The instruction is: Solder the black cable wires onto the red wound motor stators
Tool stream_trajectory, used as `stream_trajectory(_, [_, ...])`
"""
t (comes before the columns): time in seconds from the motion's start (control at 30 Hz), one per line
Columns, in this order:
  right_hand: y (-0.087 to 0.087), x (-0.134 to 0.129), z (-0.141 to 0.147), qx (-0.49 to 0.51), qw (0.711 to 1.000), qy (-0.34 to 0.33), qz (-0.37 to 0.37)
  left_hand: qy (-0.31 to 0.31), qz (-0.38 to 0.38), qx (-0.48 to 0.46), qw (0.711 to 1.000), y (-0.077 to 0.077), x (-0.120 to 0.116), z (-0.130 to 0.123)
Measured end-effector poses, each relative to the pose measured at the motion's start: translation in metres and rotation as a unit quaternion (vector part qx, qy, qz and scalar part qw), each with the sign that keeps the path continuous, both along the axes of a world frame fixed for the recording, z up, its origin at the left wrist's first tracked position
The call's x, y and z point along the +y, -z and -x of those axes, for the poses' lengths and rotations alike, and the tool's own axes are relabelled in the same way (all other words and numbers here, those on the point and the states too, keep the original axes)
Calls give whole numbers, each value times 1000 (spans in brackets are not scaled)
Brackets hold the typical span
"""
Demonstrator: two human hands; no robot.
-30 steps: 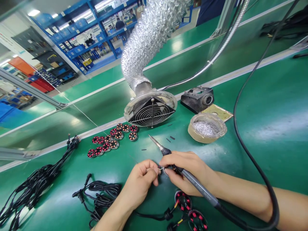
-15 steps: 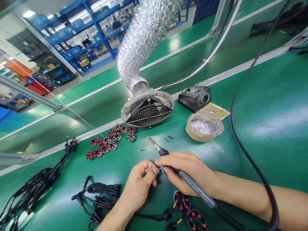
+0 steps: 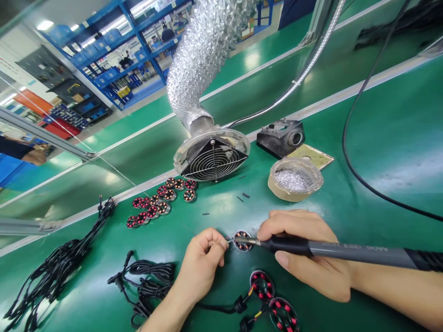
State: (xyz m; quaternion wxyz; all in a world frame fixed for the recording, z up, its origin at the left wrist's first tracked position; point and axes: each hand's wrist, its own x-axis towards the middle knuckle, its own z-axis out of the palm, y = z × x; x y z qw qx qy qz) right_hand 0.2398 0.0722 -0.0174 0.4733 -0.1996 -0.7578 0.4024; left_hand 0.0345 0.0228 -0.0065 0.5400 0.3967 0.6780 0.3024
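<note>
My left hand point(image 3: 204, 258) pinches thin wires point(image 3: 229, 239) just left of a small round coil part point(image 3: 242, 241) on the green bench. In my right hand point(image 3: 308, 253) is a soldering iron point(image 3: 342, 250), held almost level, its metal tip pointing left over the coil part. Whether the tip touches the part or the wires cannot be made out. Two larger coil parts with red windings point(image 3: 262, 285) lie below, joined to black cables.
A fume extractor point(image 3: 214, 159) stands behind the hands. Right of it are a tub of metal shavings point(image 3: 294, 180) and a black holder point(image 3: 281, 138). Several small coils point(image 3: 162, 203) and black cable bundles point(image 3: 55, 267) lie left. Another person's arm point(image 3: 20, 150) shows far left.
My right hand has moved right and turned the iron from pointing up-left to nearly level, its tip now over the coil part. The iron's cord has shifted right. Another person's arm has appeared far left.
</note>
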Motion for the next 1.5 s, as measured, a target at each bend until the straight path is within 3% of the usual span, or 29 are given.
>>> stream_trajectory(0.9, [0, 1, -2, -27, 998, -14, -48, 17, -1, 0, 1000, 1, 0, 0])
stream_trajectory(1.13, [4, 0, 4, 4, 997, 30, -69, 21, -4, -10, 1000, 0, 0, 1])
stream_trajectory(1.27, [9, 0, 12, -12, 995, 50, -82, 54, -8, -28, 998, 2, -1, 4])
stream_trajectory(1.5, [25, -2, 33, -56, 986, 20, -153, 142, -29, -13, 989, 2, -8, 12])
